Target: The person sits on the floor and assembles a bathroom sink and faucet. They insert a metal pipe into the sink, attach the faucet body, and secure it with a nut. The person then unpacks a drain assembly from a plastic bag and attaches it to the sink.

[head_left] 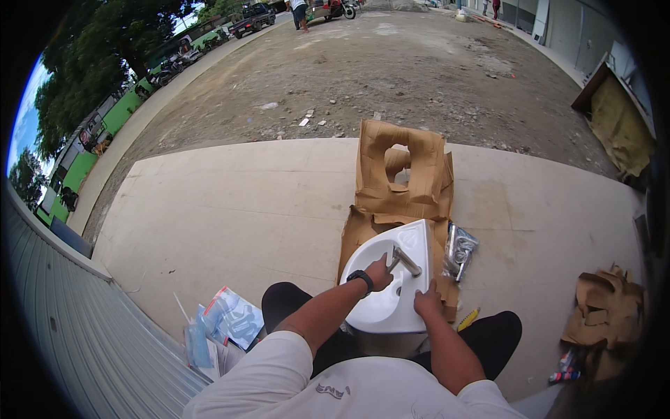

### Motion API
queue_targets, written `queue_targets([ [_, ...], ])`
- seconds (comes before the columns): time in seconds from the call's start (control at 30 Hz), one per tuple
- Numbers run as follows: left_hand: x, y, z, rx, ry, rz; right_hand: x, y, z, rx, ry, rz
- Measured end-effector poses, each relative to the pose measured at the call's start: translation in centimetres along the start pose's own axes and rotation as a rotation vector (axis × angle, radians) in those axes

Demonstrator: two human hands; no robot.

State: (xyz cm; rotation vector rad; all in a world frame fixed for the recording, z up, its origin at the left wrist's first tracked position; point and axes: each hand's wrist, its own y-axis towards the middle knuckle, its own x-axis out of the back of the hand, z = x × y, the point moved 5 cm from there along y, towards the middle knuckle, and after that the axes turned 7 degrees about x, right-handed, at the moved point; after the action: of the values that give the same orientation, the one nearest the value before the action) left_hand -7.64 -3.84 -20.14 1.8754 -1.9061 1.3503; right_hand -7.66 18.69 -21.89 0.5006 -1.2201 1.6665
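Observation:
A white ceramic washbasin (373,312) rests between my knees, on or against opened brown cardboard. A metal faucet (407,261) stands at its right part, tilted in this view. My left hand (379,273), with a dark watch at the wrist, reaches over the bowl and is closed at the faucet's left end. Its index finger points forward along the metal, and the other fingers are partly hidden. My right hand (428,301) grips the basin's right edge, thumb on top, the fingers mostly out of sight.
Beyond the basin stands a cut-out cardboard packing piece (373,164). A clear bag of metal fittings (458,251) lies to its right, near a yellow tool (468,319). Plastic packaging (234,318) is at left; torn cardboard (604,307) at far right. A corrugated metal wall (77,321) borders the left.

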Motion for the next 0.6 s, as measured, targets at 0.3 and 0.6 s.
queue_targets([
  [0.3, -3.4, -1.2, -3.5, -0.129, -0.217, 0.011, 1.8, 1.0, -3.7, 0.174, 0.068, -0.111],
  [0.6, -8.4, 0.3, -6.6, -0.082, -0.455, 0.200, 1.8, 10.4, -8.0, 0.129, 0.226, -0.022],
])
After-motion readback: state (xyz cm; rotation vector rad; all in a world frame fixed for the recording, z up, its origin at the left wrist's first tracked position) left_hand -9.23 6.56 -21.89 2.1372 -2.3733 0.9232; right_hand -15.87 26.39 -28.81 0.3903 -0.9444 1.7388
